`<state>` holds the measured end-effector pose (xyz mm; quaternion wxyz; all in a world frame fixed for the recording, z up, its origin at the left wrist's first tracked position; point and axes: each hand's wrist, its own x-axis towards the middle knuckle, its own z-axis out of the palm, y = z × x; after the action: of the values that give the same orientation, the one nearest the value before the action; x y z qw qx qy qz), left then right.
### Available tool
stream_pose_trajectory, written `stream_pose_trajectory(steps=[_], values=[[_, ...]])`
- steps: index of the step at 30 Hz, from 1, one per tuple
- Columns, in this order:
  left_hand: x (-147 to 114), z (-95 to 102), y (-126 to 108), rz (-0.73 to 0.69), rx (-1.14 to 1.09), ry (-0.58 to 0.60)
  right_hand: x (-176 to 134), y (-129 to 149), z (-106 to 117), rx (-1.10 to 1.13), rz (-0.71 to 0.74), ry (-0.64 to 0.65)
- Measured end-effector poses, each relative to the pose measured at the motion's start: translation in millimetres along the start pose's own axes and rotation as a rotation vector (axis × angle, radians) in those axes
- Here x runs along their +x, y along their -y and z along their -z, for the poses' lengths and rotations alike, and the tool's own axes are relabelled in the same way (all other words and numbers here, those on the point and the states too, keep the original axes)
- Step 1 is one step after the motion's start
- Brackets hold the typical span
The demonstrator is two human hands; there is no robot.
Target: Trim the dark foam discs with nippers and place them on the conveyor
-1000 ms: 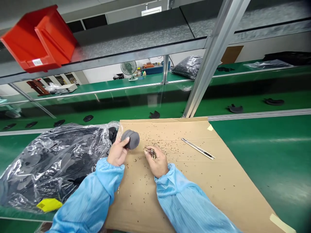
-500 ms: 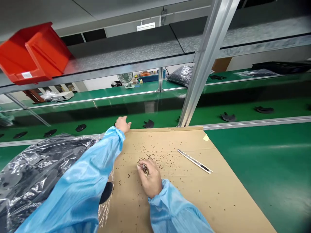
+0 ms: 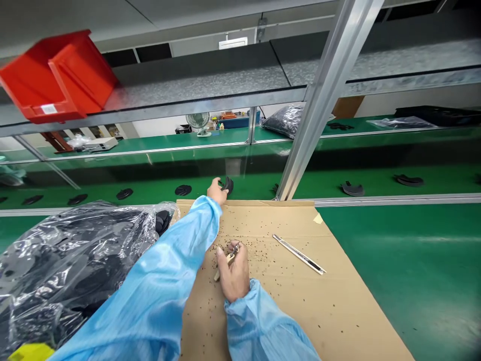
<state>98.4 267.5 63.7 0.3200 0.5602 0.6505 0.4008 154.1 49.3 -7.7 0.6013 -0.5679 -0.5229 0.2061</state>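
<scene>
My left hand (image 3: 217, 192) reaches over the far edge of the cardboard sheet (image 3: 300, 311). Its fingers are closed on a black curved piece (image 3: 228, 185), which is tilted up from the green strip behind. To its left lies a flat black oval piece (image 3: 183, 190). Above the cardboard, my right hand (image 3: 236, 276) is wrapped round a small pair of nippers (image 3: 230, 258) with a cream handle and a dark metal head. Tiny dark scraps (image 3: 259, 250) are scattered on the cardboard around that hand.
A clear plastic bag (image 3: 93, 250) of black pieces lies at left. A slim cutter knife (image 3: 299, 254) rests on the cardboard. A metal post (image 3: 326, 100) rises beyond it. A red bin (image 3: 71, 80) sits on the upper shelf. Several black pieces line the green strip.
My left hand has moved right and taken hold of the black curved piece. An oval piece now shows where that hand was. The nippers have turned in my right hand, exposing the handle.
</scene>
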Motion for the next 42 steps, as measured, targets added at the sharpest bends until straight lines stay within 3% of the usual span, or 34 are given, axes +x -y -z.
stream_pose_trajectory(steps=[3,6,9,12,15,17,20,23,27,34,42], values=[[-31.7,33.9,-1.3,0.034,-0.173,0.008,4.9,1.1,2.9,0.017,0.030,0.021],[-80.7,74.3,15.0,0.082,-0.341,0.057,7.5,3.6,7.1,0.016,0.108,0.023],[-134.5,103.2,43.2,0.204,-0.776,0.242,6.3,6.6,10.2,0.021,0.179,0.062],[-176.9,108.6,68.2,0.265,-0.954,0.338,3.3,12.4,12.6,0.073,0.231,0.190],[-201.8,97.9,82.3,0.208,-1.033,0.425,0.8,21.3,15.5,0.124,0.336,0.410],[-209.5,90.3,86.7,0.174,-1.049,0.453,-0.6,27.0,17.2,0.155,0.398,0.527],[-210.6,86.5,90.5,0.230,-1.027,0.385,-2.0,30.6,18.0,0.194,0.405,0.587],[-205.4,91.6,93.0,0.283,-1.066,0.302,-0.8,26.3,16.5,0.126,0.373,0.492],[-200.2,100.5,92.1,0.365,-1.097,0.282,3.7,13.9,13.4,-0.160,0.387,0.337],[-195.3,108.9,83.5,0.637,-1.241,0.339,5.5,7.3,11.7,-0.284,0.406,0.393],[-196.0,109.6,82.4,0.700,-1.264,0.373,5.3,8.4,12.2,-0.300,0.456,0.406]])
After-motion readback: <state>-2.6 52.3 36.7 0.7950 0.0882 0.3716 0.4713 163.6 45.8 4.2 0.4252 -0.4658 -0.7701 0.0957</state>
